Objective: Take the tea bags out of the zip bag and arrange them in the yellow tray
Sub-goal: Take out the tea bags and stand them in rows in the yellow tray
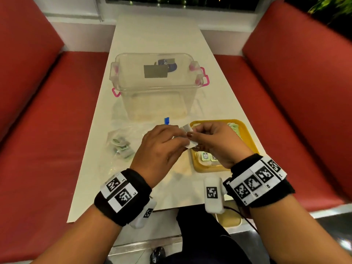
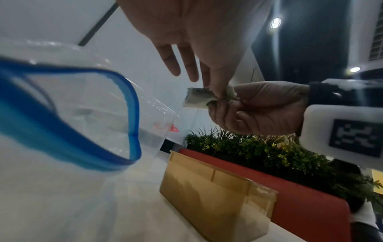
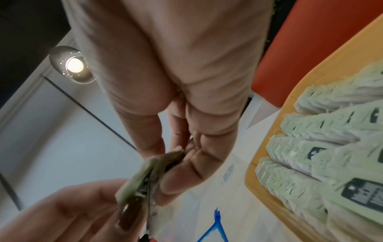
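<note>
Both hands meet above the table between the zip bag and the yellow tray. My left hand (image 1: 179, 143) pinches a small stack of tea bags (image 1: 192, 144) between thumb and forefinger, its other fingers (image 2: 172, 65) straight. From the other side my right hand (image 1: 196, 136) grips the same stack (image 2: 196, 99) with curled fingers (image 2: 248, 114). The clear zip bag (image 1: 122, 145) with a blue zip rim (image 2: 132, 114) lies open at the left with a few tea bags inside. The yellow tray (image 1: 246, 134) at the right holds rows of green-tagged tea bags (image 3: 306, 147).
A clear plastic box (image 1: 156, 82) with pink handles stands behind the hands in the middle of the white table (image 1: 152, 35). Red bench seats (image 1: 47, 111) run along both sides. The tray's wall (image 2: 217, 193) is close to the table's right edge.
</note>
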